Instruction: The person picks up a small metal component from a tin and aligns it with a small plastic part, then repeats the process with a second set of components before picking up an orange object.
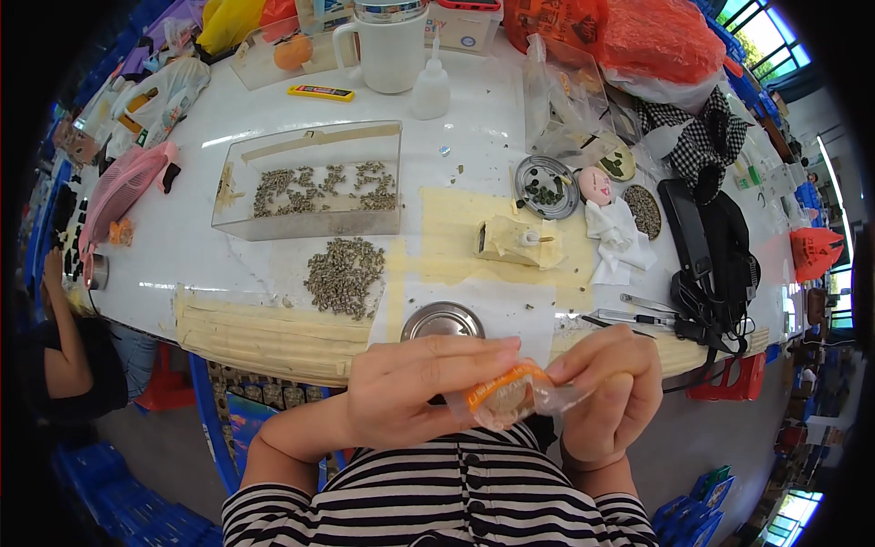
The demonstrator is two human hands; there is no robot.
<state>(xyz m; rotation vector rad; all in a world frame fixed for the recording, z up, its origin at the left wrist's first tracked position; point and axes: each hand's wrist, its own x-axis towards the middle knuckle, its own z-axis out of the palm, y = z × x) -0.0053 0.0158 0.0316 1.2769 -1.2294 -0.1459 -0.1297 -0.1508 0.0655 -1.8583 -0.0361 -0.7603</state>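
My left hand and my right hand are both closed on a small plastic packet, held in front of my chest at the table's near edge. The packet is orange along its top and clear below, with something pale and rounded inside that I cannot name. My right fingers pinch its crumpled right end, while my left hand grips its left side. Just beyond the packet, a round metal dish is partly covered by my left hand. Farther left lies a heap of small metallic pieces.
A clear box holds more such pieces. Behind it stand a white mug and a squeeze bottle. At right are a taped block, a round dish, tweezers and a black bag. Another person's arm shows at far left.
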